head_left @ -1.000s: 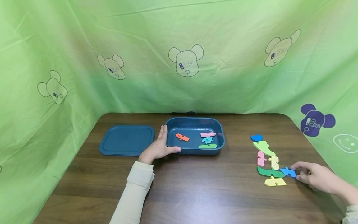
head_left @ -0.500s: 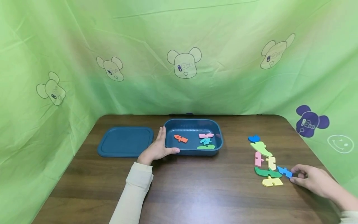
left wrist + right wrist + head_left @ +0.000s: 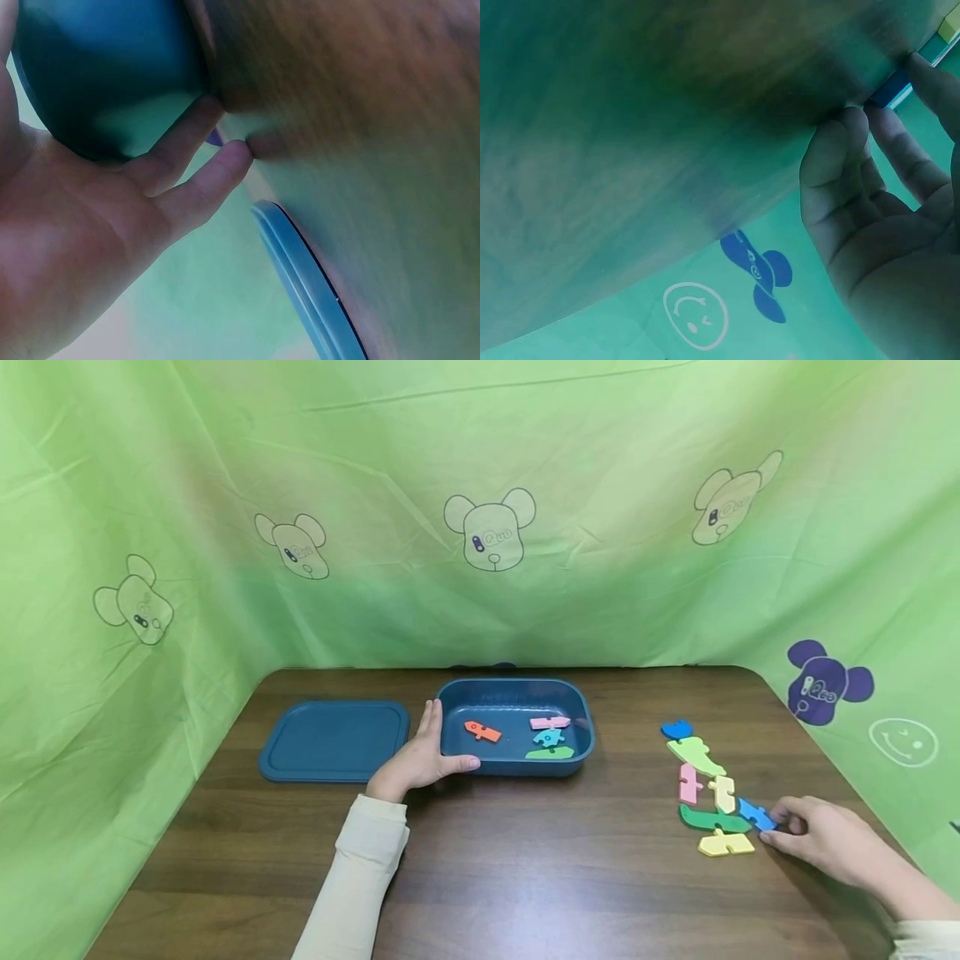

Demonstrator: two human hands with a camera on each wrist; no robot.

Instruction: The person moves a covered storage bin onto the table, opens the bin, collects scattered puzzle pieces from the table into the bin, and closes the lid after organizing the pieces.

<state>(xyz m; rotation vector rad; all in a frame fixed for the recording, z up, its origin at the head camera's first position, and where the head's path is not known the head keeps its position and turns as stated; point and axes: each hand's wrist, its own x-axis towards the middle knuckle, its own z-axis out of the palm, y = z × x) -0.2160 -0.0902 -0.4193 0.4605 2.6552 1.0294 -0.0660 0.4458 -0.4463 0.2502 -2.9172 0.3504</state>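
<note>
A dark blue plastic box [image 3: 525, 767] sits at the back middle of the table. My left hand [image 3: 417, 760] rests on its left front corner, thumb along the front rim and fingers straight against the left side. On the right, my right hand [image 3: 825, 843] pinches a blue puzzle piece [image 3: 753, 813] between thumb and fingertips, low at the table. This piece lies slantwise beside the dark green piece [image 3: 712, 821] and a pale yellow piece [image 3: 724, 794]. Another yellow piece [image 3: 726, 845] is below the green one. A pink piece [image 3: 687, 783], a light green piece [image 3: 697, 755] and a darker blue piece [image 3: 677, 729] continue the group upward.
Inside the box lie an orange piece [image 3: 482, 732], a pink piece [image 3: 550, 722], a turquoise piece [image 3: 549, 738] and a green piece [image 3: 550, 753]. The box's blue lid [image 3: 335, 741] lies flat to the left. A green printed curtain [image 3: 375, 610] hangs behind the table.
The blue piece in my right hand has turned to a steeper slant and shifted slightly at the green piece's right end. My left hand stays on the box. The head view has shifted a little.
</note>
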